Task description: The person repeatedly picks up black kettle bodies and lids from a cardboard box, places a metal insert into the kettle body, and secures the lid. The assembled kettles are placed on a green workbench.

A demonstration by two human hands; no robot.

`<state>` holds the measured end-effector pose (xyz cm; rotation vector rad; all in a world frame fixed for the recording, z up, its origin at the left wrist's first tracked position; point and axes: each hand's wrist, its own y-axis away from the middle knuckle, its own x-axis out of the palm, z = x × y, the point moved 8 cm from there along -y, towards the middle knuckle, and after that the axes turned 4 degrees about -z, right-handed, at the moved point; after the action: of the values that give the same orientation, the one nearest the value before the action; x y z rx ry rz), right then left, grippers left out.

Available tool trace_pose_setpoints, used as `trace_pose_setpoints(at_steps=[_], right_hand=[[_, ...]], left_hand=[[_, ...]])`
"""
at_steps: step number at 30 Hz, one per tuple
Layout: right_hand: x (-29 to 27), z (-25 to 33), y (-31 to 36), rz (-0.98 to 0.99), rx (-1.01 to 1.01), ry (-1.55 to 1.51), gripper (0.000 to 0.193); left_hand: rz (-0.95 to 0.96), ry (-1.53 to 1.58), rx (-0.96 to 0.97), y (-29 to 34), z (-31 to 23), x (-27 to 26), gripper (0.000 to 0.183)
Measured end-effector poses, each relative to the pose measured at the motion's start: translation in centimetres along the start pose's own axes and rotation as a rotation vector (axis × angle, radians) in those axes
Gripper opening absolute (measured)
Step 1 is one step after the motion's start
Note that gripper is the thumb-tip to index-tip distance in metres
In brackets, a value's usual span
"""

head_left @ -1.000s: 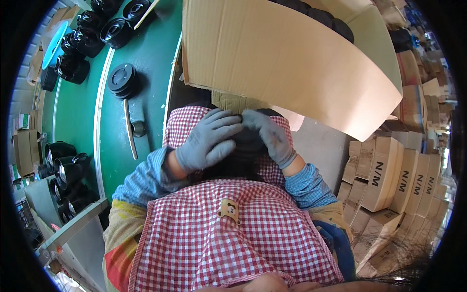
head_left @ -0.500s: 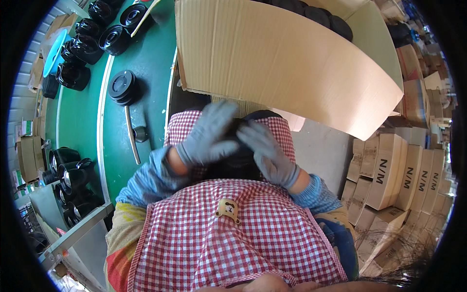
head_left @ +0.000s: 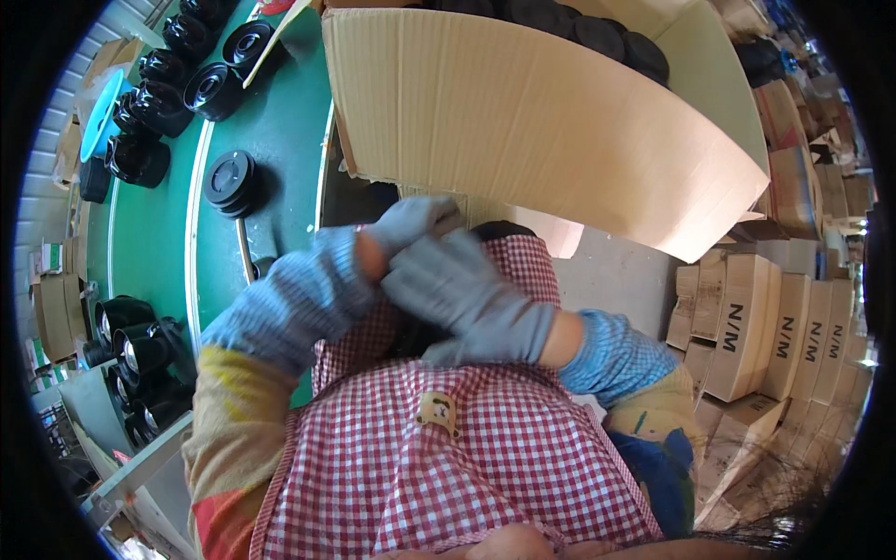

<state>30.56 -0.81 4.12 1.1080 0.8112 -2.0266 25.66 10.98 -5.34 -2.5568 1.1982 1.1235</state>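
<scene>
Both hands wear grey gloves and cross over my lap, smeared by motion. My left hand (head_left: 415, 224) is the farther one; its fingers bend inward, and what they touch is hidden. In front of it, my right hand (head_left: 471, 299) stretches its fingers flat toward the left wrist, with the thumb low near the apron. Beneath them a dark thing (head_left: 411, 338) shows on my lap, mostly covered, so its kind cannot be told. A red-and-white checked apron (head_left: 467, 448) spreads over my body and knees.
A large open cardboard box (head_left: 541, 121) holding black round parts (head_left: 597, 39) stands ahead. On the green table (head_left: 154, 233) at left are stacked black discs (head_left: 231, 182), glossy black housings (head_left: 163, 105) and a light blue ring (head_left: 101, 117). Cartons (head_left: 742, 327) pile up at right.
My right hand has swept left across the lap and now overlaps the left. My left hand has moved slightly farther away, its fingers curling. The dark thing is more covered.
</scene>
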Motion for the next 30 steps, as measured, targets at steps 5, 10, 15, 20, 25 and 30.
trace_pose_setpoints(at_steps=[5, 10, 15, 20, 25, 30], right_hand=[[-2.6, -3.5, 1.5, -0.223, -0.075, 0.001, 0.088], [-2.2, -2.6, -1.0, -0.132, -0.214, -0.138, 0.086], [-3.0, -1.7, -0.3, -0.234, -0.234, -0.053, 0.08], [0.1, -3.4, -0.7, -0.047, -0.248, -0.498, 0.08], [-1.7, 0.2, -1.7, -0.291, -0.399, -0.134, 0.072], [-0.8, -5.8, 0.6, -0.166, -0.208, -0.134, 0.087]], left_hand=[[0.091, 0.233, 0.017, 1.1, -0.2, -0.4, 0.031], [-0.067, 0.328, 0.267, 0.5, -1.2, 2.5, 0.033], [0.002, 0.069, 0.458, -1.1, -5.9, 0.2, 0.036], [0.246, 0.466, 0.119, -1.0, -1.8, 2.6, 0.041], [0.297, -0.078, 0.415, -0.9, -3.3, 2.2, 0.049], [0.352, 0.722, 0.05, 0.4, -0.5, 3.1, 0.038]])
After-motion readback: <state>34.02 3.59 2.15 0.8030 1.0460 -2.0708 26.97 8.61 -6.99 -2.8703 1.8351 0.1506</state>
